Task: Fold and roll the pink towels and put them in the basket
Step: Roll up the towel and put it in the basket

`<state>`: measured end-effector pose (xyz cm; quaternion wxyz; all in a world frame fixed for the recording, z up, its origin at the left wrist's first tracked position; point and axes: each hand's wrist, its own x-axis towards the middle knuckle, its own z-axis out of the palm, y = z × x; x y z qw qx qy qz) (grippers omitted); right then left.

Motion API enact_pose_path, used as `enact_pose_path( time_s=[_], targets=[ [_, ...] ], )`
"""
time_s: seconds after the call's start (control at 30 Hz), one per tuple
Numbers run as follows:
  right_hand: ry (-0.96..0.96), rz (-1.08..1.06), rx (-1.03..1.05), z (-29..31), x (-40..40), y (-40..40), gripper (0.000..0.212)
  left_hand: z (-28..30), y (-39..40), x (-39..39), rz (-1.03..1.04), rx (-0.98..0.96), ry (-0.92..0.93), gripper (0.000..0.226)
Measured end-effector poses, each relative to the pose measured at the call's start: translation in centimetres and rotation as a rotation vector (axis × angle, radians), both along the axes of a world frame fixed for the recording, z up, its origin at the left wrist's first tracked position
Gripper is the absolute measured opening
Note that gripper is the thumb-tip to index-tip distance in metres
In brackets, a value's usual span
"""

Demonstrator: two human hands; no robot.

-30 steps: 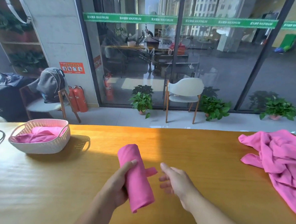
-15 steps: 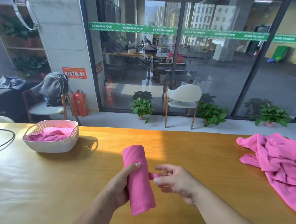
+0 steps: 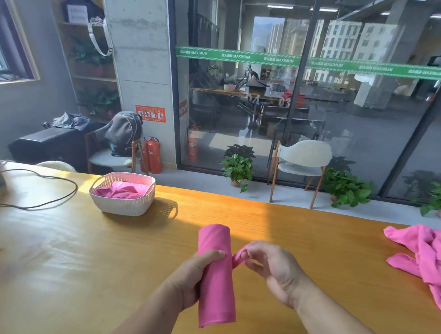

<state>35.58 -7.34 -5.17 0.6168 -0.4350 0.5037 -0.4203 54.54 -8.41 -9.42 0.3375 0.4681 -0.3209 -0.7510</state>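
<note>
Head view: a person stands at a wooden table [image 3: 64, 253], both hands low in the centre of the frame.
Change: a second ago the right hand hung open beside the roll with the loose corner sticking out free; now its fingers have closed on that corner. The camera has also swung, so the basket sits nearer mid-frame.
Meaning for the task: the roll looks finished apart from its tail; tucking or smoothing that tail is likely the step in hand, and the trip to the basket comes after.
Left hand [image 3: 195, 279]: wrapped around the middle of the rolled towel [image 3: 216, 283], thumb across its front, holding it upright just above the table.
Right hand [image 3: 269, 267]: fingers curled, pinching the loose corner [image 3: 239, 258] at the roll's right side; whether it pulls or tucks I cannot tell.
Basket [image 3: 123, 205]: white, left of centre and above the hands, well apart from them, with pink cloth already inside.
Unfolded towels [image 3: 437, 264]: a crumpled pink heap at the right edge of the frame, untouched.
</note>
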Motion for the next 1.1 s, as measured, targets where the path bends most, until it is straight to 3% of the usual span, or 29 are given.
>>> enact_pose_path(
  time_s=[0.07,0.13,0.3,0.47,0.63,0.73,1.1],
  targets=[
    [-0.130,-0.006,0.002,0.7,0.1,0.1,0.026,0.2,0.8,0.6,0.010,0.003,-0.036,0.078],
    [-0.137,0.082,-0.019,1.4,0.3,0.3,0.022,0.4,1.9,0.9,-0.028,-0.025,-0.093,0.070],
    [0.406,0.446,-0.210,4.4,1.5,-0.4,0.020,2.0,4.1,0.7,-0.163,-0.165,-0.327,0.057],
    [0.676,0.734,-0.177,6.7,2.9,-1.8,0.010,5.3,5.2,1.0,-0.435,-0.257,-0.625,0.044],
    [0.480,0.906,0.133,6.0,3.9,-2.5,0.020,6.9,6.8,2.7,-0.598,-0.265,-0.724,0.043],
    [0.384,0.949,0.201,5.3,4.4,-2.9,0.024,7.2,7.0,3.5,-0.648,-0.269,-0.725,0.042],
    [0.235,0.942,0.346,2.7,9.9,-5.0,0.019,4.7,4.4,10.6,-0.779,-0.116,-0.300,0.033]
  ],
)
